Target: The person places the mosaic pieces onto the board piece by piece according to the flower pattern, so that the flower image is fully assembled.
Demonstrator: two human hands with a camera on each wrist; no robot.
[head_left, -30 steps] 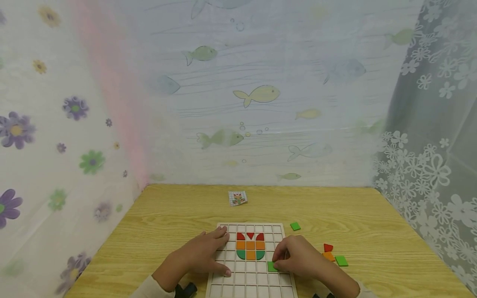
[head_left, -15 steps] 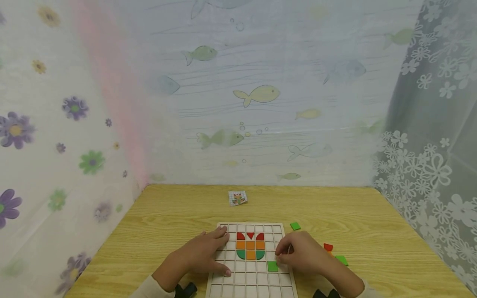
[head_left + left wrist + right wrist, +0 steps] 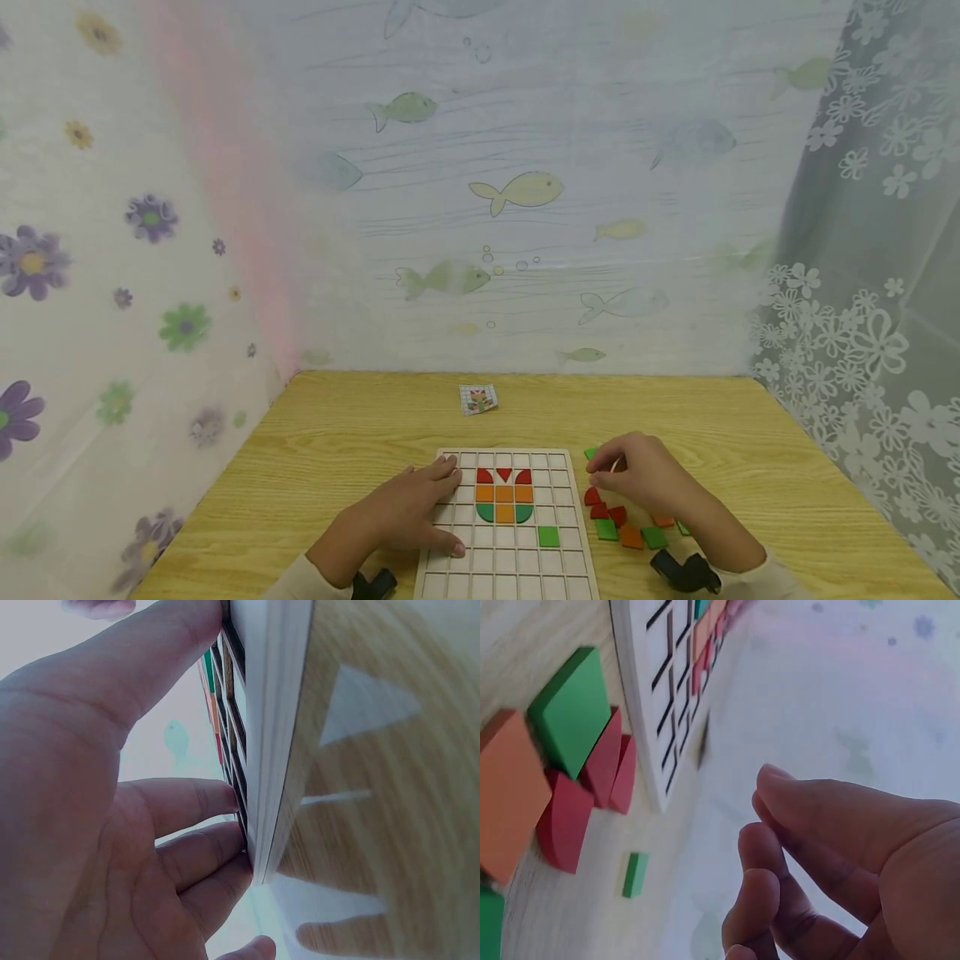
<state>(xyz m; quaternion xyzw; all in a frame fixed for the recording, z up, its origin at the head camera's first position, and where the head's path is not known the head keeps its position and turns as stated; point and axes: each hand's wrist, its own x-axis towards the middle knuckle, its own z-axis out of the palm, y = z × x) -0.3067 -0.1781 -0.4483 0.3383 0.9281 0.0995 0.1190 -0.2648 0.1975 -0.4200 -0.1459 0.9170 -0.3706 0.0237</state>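
Note:
My left hand [image 3: 401, 510] rests on the left edge of a white gridded board [image 3: 504, 563], thumb and fingers spread. On the board sit red, orange [image 3: 505, 494] and teal tiles in a tulip-like shape, with one light green square tile [image 3: 549, 536] lower right of them. Just right of the board hovers my right hand [image 3: 648, 473], its fingers loosely bent and holding nothing. A green tile [image 3: 590, 453] lies by its fingertips, partly hidden in the head view; in the right wrist view this green tile [image 3: 635, 875] is apart from the fingers.
Several loose tiles lie right of the board: red [image 3: 592, 497], green [image 3: 606, 530] and orange [image 3: 632, 537], some hidden under the right forearm. A small pattern card [image 3: 478, 400] lies behind the board. Printed curtains [image 3: 517, 250] hang behind and beside the table.
My right hand has let go of the light green tile, which stays on the board, and has moved right and away from me, uncovering loose tiles. The left hand has not moved.

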